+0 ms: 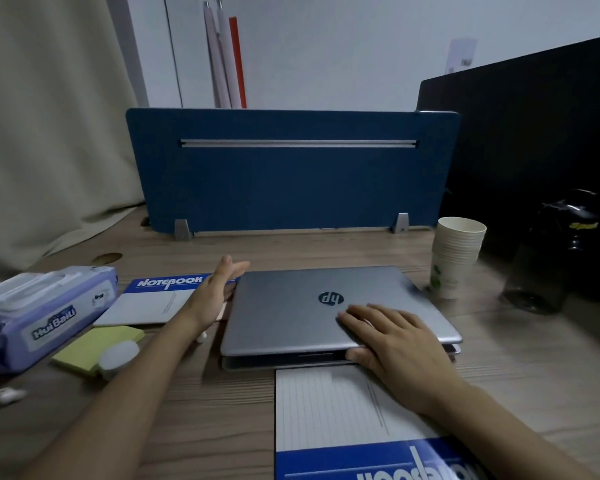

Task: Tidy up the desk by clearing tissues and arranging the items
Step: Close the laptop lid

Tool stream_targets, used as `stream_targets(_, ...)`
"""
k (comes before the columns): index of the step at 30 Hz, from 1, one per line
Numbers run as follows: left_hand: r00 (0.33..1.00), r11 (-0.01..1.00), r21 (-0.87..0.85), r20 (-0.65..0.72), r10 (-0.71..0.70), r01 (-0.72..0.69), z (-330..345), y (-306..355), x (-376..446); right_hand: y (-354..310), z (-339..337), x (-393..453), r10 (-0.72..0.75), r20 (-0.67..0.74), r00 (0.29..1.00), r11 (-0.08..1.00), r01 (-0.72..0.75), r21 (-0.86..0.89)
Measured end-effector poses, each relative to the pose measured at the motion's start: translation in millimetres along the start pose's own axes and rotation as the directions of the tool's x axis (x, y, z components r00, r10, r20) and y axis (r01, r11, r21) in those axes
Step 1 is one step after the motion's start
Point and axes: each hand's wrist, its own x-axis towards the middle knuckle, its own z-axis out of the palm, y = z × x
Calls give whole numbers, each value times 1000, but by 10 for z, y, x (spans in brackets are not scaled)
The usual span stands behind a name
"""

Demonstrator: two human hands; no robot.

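A closed silver laptop [291, 306] lies in the middle of the wooden desk [187, 410]. My right hand [395, 337] rests on its lid near the front right, fingers on top and thumb at the front edge. My left hand [215, 296] is open, fingers apart, just beside the laptop's left edge and holding nothing. A blue-and-white notebook [153, 299] lies left of the laptop. A second notebook [343, 427] lies in front of the laptop. At the far left sits a pack of wet wipes [39, 317], with yellow sticky notes [97, 348] beside it.
A white earbud case [118, 355] sits on the sticky notes and a small white earbud [6, 396] lies at the front left. A stack of paper cups [454, 258] and a dark bottle [548, 258] stand at the right. A blue divider panel [291, 174] closes the back.
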Motion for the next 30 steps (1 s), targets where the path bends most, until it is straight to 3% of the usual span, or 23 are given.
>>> stream_targets(3, 1000, 1000, 0, -1, 0, 0, 4, 9, -3, 59, 85, 24, -24, 72, 997, 999, 21, 43)
stream_targets(8, 1000, 1000, 15, 0, 2, -2, 12, 18, -6, 59, 104, 52, -20, 57, 998, 996, 15, 84)
stream_targets(23, 996, 998, -25, -76, -55, 54, 11, 15, 29, 207, 206, 765, -121, 165, 979, 990, 131, -53)
stream_targets(30, 994, 993, 85, -83, -71, 78, 48, -21, 64, 334, 370, 1241, -134, 178, 975, 989, 142, -36)
